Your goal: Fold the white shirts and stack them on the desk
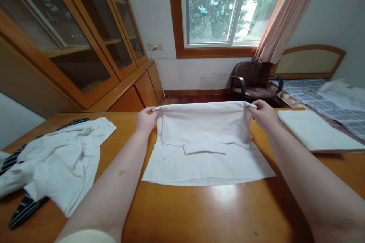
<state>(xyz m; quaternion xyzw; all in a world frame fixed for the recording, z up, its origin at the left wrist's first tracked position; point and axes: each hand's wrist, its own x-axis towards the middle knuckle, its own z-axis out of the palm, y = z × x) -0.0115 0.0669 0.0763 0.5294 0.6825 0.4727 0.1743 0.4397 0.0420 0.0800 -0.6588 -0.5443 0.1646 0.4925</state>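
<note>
A white garment (205, 167), which looks like a coat or shirt, lies on the wooden table in front of me. Its far part is lifted and folded over toward me, forming a straight upper edge. My left hand (146, 119) pinches the left corner of that edge between thumb and fingers. At the opposite corner, my right hand (264, 113) grips the cloth the same way. Between the hands the fabric hangs fairly taut. The near part of the garment rests flat, with a centre seam and a strip of cloth across it.
Crumpled white clothing (68, 159) with black striped cloth (28, 209) lies at the left of the table (176, 216). A folded white stack (316, 131) sits at the right. Beyond are a glass-fronted cabinet (94, 41), an office chair (248, 79) and a bed (327, 91).
</note>
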